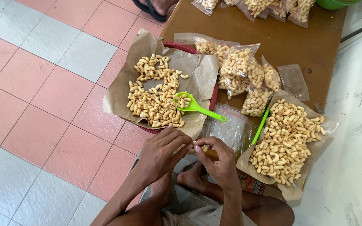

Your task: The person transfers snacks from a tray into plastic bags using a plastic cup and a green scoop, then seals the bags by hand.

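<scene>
fingertips of the left hand (160, 152) and right hand (219, 161) pinch shut on a small clear snack bag (200, 148) between them. it looks light, crinkly and slippery, its macaroni crackers brittle; best held at the mouth. just beyond the grip lies a green scoop (193, 105) on crackers.

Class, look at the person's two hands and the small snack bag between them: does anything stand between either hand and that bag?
Nothing visible does. The left hand and right hand both touch the bag directly, fingertips pinching it.
</scene>
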